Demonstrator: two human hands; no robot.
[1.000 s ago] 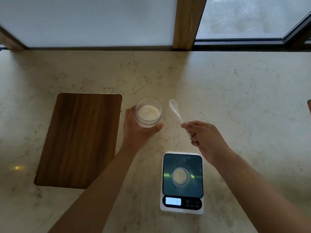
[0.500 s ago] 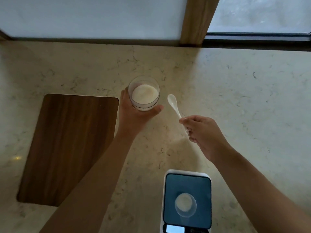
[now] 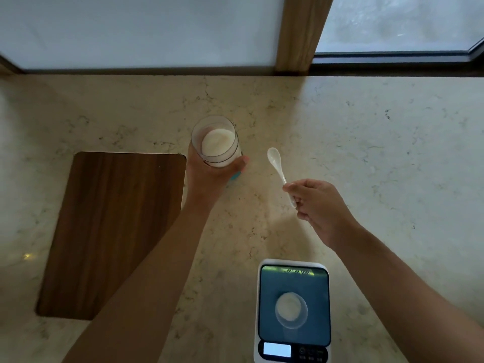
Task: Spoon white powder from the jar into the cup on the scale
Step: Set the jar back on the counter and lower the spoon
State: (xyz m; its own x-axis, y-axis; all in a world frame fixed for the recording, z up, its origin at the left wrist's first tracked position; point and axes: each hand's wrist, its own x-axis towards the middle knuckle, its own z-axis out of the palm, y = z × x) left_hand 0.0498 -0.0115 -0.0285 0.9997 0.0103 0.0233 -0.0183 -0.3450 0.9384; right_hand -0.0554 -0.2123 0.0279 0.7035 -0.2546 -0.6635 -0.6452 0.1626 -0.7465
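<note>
My left hand (image 3: 209,176) is wrapped around the jar (image 3: 216,141), fingers and thumb clamped on its lower wall, and the jar tips a little toward me so I look straight down on the white powder (image 3: 218,142) inside. There is a small patch of turquoise showing just under my thumb; I cannot tell what it is. My right hand (image 3: 318,205) is pinched shut on the handle of a white spoon (image 3: 278,167), with the bowl pointing up and away toward the jar. The bowl sits in the air just to the right of the jar, not touching it, and it looks empty, though it is pale and glossy so I cannot be sure. Down near me on the worktop (image 3: 392,153) sits the scale (image 3: 293,310), white-framed with a dark blue-green glass top. The cup (image 3: 291,310), small and clear, stands in the middle of that top with a layer of white powder in its bottom. The scale's display (image 3: 277,350) glows pale, but no digits can be read, and the small marks beside it are too blurred to make out. A faint line of writing along the far edge of the glass is unreadable too. To my left lies a dark wooden board (image 3: 112,231), flat on the worktop, partly under my left forearm.
</note>
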